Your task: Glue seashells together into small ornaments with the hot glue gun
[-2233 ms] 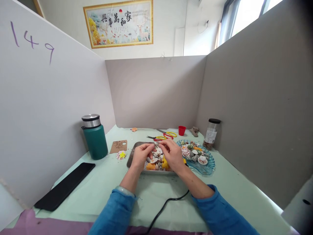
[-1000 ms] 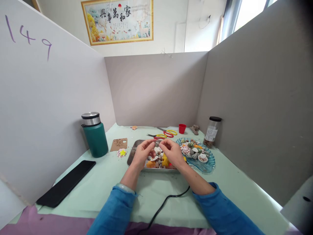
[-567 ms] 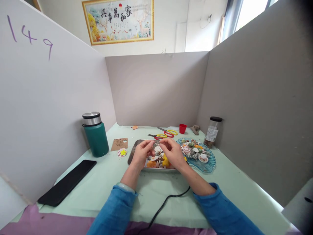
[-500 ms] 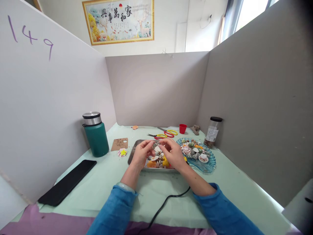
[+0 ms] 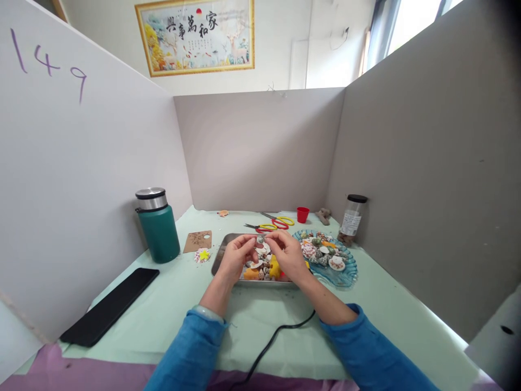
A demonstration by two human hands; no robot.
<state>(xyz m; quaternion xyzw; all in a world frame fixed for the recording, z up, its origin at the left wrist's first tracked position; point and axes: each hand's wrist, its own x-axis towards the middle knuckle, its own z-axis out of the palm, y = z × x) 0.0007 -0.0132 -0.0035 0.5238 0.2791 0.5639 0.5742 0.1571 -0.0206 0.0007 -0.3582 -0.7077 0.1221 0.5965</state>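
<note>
My left hand and my right hand meet above a metal tray that holds several shells and an orange and a yellow piece. Both hands pinch a small greyish shell between their fingertips, just above the tray's far half. To the right of the tray lies a blue glass dish with several patterned shells in it. My right wrist lies close to the dish's left rim.
A green flask stands at the left. A black phone lies near the front left. Two pairs of scissors, a red cup, a lidded jar, a brown card and a black cable lie about. Partition walls close three sides.
Both hands have stayed over the tray, pinching the small shell and shifting only slightly. The view has wobbled a little.
</note>
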